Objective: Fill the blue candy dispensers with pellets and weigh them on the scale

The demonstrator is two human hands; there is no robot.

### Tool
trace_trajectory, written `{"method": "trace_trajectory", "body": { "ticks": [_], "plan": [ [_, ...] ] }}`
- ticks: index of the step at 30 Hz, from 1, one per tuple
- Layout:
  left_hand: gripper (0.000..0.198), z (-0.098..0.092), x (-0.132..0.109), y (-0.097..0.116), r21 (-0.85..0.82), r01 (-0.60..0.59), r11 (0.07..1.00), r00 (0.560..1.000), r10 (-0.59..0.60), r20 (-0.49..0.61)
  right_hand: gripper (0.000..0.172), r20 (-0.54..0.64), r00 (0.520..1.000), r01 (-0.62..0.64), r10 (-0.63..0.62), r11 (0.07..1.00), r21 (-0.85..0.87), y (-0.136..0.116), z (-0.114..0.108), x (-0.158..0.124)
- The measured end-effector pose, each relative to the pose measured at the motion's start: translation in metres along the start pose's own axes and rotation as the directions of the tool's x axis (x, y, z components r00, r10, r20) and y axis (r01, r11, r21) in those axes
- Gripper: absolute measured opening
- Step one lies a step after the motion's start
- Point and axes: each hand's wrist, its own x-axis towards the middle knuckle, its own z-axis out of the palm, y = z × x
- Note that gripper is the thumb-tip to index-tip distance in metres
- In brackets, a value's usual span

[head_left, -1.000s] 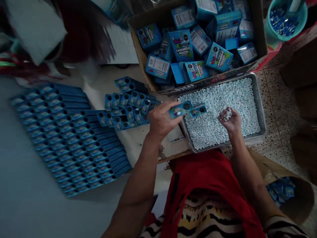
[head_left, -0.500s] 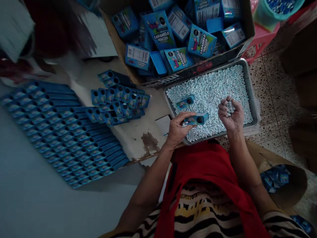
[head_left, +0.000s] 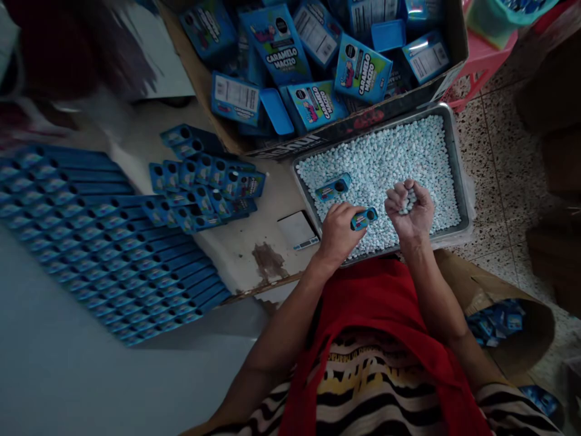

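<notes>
My left hand [head_left: 339,233] grips a small blue candy box [head_left: 364,218] whose round dark hole faces me, over the near left of a metal tray [head_left: 457,163]. Small pale blue and white candies [head_left: 385,148] fill the tray. Curled palm-up, my right hand [head_left: 412,212] holds a heap of these candies [head_left: 407,201] above the tray's right half. Another small blue box [head_left: 334,186] lies on the candies just beyond my left hand.
A cardboard carton [head_left: 290,145] of larger blue boxes stands behind the tray. On the table are a small scale [head_left: 297,229], a loose pile of small boxes [head_left: 200,181] and a big stack of them [head_left: 113,254]. A red stool [head_left: 488,63] stands at the right.
My left hand has turned the small box so that its holed end points more toward the right hand. My right hand has come slightly left, fingers more closed. The whole view has shifted a little.
</notes>
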Motion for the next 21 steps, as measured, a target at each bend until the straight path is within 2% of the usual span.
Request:
{"method": "trace_trajectory", "body": {
  "ticks": [3, 6, 11, 13, 14, 16, 18, 21],
  "plan": [
    [0.041, 0.001, -0.002, -0.007, -0.149, 0.055, 0.987, 0.996, -0.065, -0.063, 0.025, -0.003, 1.0, 0.031, -0.031, 0.999, -0.042, 0.003, -0.006, 0.006],
    [0.04, 0.004, -0.002, -0.009, -0.262, 0.064, 0.963, 0.994, -0.085, -0.071, 0.029, 0.029, 0.992, 0.123, -0.12, 0.978, -0.169, 0.011, 0.005, 0.002],
    [0.037, 0.005, 0.0, 0.001, -0.269, -0.029, 0.963, 0.995, 0.002, -0.102, 0.044, 0.086, 0.949, 0.309, -0.305, 0.83, -0.465, 0.029, 0.028, -0.009],
    [0.035, 0.002, 0.001, 0.003, -0.238, -0.039, 0.97, 0.994, 0.012, -0.11, 0.051, 0.068, 0.936, 0.331, -0.345, 0.797, -0.506, 0.035, 0.03, -0.008],
    [0.035, 0.001, 0.002, 0.004, -0.22, -0.037, 0.975, 0.994, 0.013, -0.112, 0.053, 0.042, 0.936, 0.324, -0.349, 0.812, -0.486, 0.037, 0.029, -0.005],
    [0.037, -0.004, 0.001, 0.002, -0.188, -0.032, 0.982, 0.993, 0.011, -0.116, 0.055, -0.047, 0.956, 0.254, -0.289, 0.898, -0.361, 0.037, 0.021, 0.003],
    [0.038, -0.014, -0.005, -0.003, -0.183, -0.018, 0.983, 0.993, -0.005, -0.12, 0.053, -0.156, 0.977, 0.116, -0.143, 0.979, -0.167, 0.032, 0.007, 0.013],
    [0.036, -0.039, -0.029, -0.022, -0.238, 0.05, 0.97, 0.985, -0.087, -0.149, 0.045, -0.301, 0.95, -0.069, 0.081, 0.996, 0.052, 0.019, -0.022, 0.027]
  ]
}}
